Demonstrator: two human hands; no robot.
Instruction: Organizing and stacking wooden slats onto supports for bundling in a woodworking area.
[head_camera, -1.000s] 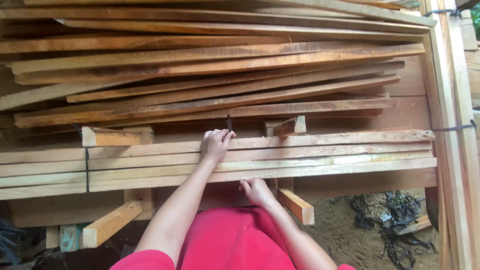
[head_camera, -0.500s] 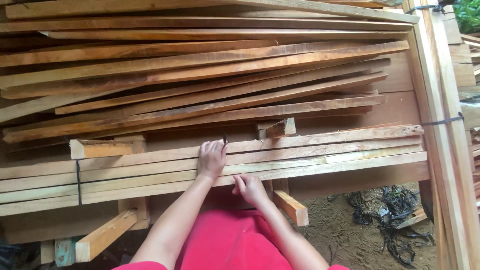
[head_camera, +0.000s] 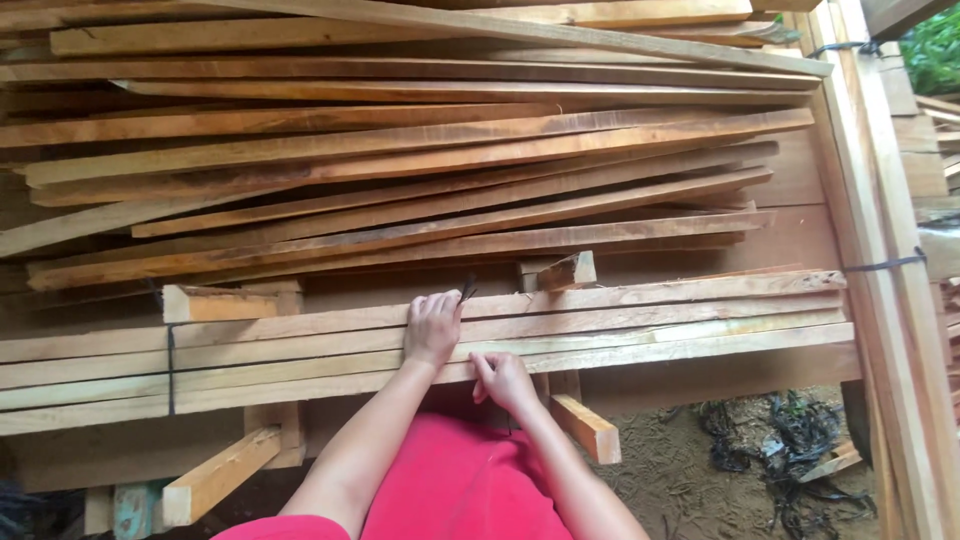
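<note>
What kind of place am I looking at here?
Probably an outdoor timber yard or sawmill: long rough-sawn orange-brown wooden slats piled loosely, a strapped bundle of pale planks on wooden blocks, bare dirt ground below.

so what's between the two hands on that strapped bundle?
Head view: only bare pale slats of the strapped bundle lie between the left hand and right hand; nothing else.

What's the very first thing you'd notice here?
A big messy pile of long wooden slats fills the top. In front, the left hand rests on a strapped bundle of planks, pinching a thin dark strip, while the right hand touches the bundle's near edge.
</note>
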